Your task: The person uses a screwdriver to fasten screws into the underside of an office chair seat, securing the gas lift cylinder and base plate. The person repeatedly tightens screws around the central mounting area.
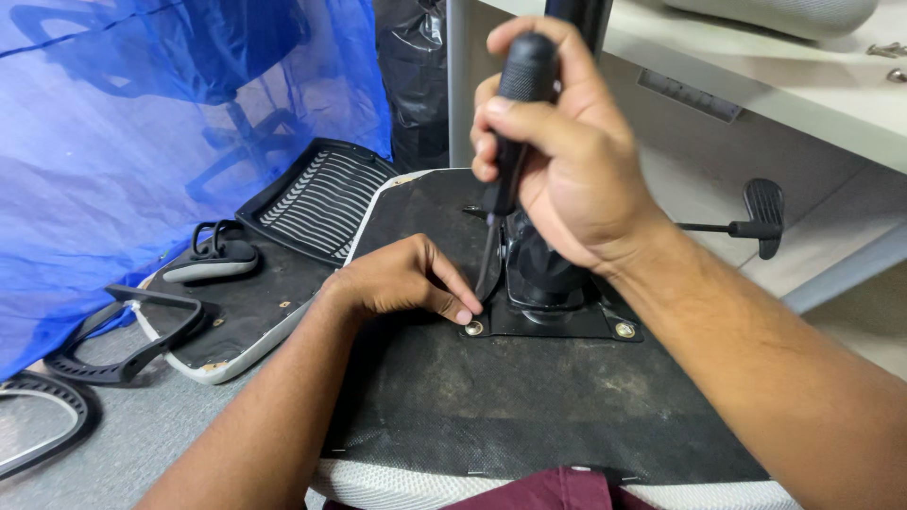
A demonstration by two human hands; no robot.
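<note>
Head view: a black-handled screwdriver (515,123) is clenched in the right hand (557,161) in the upper centre of the frame, its long axis running almost straight down, the tip pointed at a bolt (474,328) at the near left corner of the black mounting plate (567,321). The left hand (402,279), its fingers curled, is pressed onto the fabric just beside that bolt and lies nearer to it. Two bolts are counted, the second (624,330) at the plate's right corner; one screwdriver is seen.
</note>
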